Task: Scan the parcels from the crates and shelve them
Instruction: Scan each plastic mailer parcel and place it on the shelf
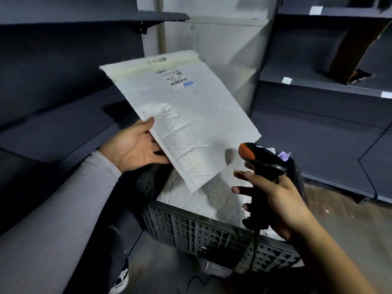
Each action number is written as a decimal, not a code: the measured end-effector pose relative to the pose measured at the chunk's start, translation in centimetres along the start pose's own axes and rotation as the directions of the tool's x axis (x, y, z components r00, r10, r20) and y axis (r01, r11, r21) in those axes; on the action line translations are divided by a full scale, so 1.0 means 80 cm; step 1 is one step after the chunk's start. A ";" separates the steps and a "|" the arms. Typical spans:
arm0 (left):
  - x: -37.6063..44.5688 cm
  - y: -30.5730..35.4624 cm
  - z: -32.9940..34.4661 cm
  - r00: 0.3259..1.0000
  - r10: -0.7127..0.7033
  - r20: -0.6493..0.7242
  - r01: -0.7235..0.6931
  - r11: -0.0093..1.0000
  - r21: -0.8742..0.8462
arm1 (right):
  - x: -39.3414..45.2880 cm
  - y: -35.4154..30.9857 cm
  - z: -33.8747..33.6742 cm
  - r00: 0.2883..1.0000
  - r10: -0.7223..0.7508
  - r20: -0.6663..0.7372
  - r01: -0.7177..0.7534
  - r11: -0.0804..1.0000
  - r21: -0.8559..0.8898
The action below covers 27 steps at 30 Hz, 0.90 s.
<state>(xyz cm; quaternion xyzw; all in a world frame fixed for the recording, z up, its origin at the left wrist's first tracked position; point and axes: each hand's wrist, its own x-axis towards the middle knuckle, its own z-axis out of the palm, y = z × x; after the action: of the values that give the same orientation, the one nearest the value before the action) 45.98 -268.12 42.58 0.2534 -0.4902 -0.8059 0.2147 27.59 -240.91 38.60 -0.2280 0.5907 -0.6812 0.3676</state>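
Above the crate (212, 232), my left hand (135, 148) holds a white mailer (186, 124) by its left edge, thumb on the face and fingers curled behind, label (180, 78) turned toward me at the far end. My right hand (282, 200) grips the scanner (263, 164) by its handle, fingers wrapped around it, just beside the mailer's lower corner. More white parcels (214, 200) lie in the crate; grey shelves (318, 85) stand on either side.
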 end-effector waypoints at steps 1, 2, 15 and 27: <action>0.003 -0.002 -0.007 1.000 -0.006 -0.001 0.006 1.000 -0.014 | 0.001 0.001 0.000 1.000 0.016 0.003 -0.016 1.000 -0.001; 0.006 -0.006 -0.014 1.000 -0.026 -0.001 0.026 1.000 -0.009 | 0.002 0.002 0.001 0.999 0.034 0.008 -0.034 0.999 -0.011; 0.046 -0.110 -0.072 0.925 -0.339 -0.169 0.369 0.909 0.195 | 0.014 0.044 0.022 0.989 0.144 0.025 -0.140 0.982 -0.125; 0.078 -0.130 -0.059 0.911 -0.149 -0.384 0.168 0.986 0.017 | 0.052 0.081 0.063 0.960 0.278 -0.036 -0.280 0.945 -0.169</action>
<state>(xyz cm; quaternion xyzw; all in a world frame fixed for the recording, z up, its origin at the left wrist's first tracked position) 43.03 -270.60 30.15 0.4491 -0.4367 -0.7437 0.2336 30.22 -247.50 32.81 -0.1694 0.6758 -0.5699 0.4357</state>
